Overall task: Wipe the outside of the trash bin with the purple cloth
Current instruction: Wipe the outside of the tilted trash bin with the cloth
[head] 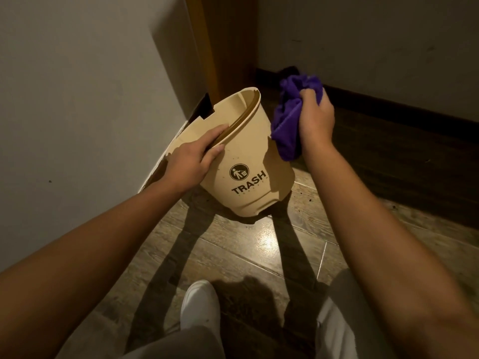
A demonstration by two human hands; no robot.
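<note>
A left hand [190, 156] grips the rim of a tilted tan bin [248, 161] printed "TRASH"; the right hand [315, 117] clutches a bunched purple cloth [287, 125] beside it.

On the tan outer wall of the trash bin [248, 161] we read the word "TRASH" in bold dark capitals, running slightly uphill to the right because the bin is tilted. Just above that word we see a round dark emblem [239, 172] showing a pale stick figure dropping something into a small basket. Beneath "TRASH" we make out a second, much smaller line of spaced capital letters, but it is too small for us to read with any certainty.
</note>
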